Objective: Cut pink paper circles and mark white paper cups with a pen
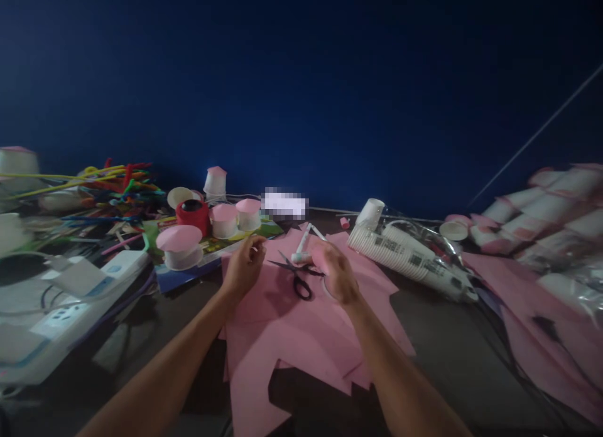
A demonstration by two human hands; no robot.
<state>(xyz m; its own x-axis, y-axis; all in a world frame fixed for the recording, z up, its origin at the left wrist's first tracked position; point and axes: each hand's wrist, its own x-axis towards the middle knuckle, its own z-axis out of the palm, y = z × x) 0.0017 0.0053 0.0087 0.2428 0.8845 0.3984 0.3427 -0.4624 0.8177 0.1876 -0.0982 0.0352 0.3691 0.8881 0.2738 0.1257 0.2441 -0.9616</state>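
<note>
My left hand point(245, 266) hovers over the left part of the pink paper sheets point(264, 336), its fingers loosely curled and a gap showing between them; nothing is visible in it. My right hand point(340, 274) is closed at the right of the sheets. A white curved edge shows beneath it, but what it holds is mostly covered and blurred. Between the hands, dark-handled scissors point(296, 277) lie with their blades spread. Just behind them is a slim white tool point(301, 253), its kind unclear.
At left are short white cups with pink lids point(179, 245), a red round container point(192, 216), colourful pipe cleaners point(127, 179) and a power strip point(70, 318). A bagged stack of paper cups point(400, 255) lies at right, beside more pink sheets point(532, 324) and piled pink-topped cups point(541, 205).
</note>
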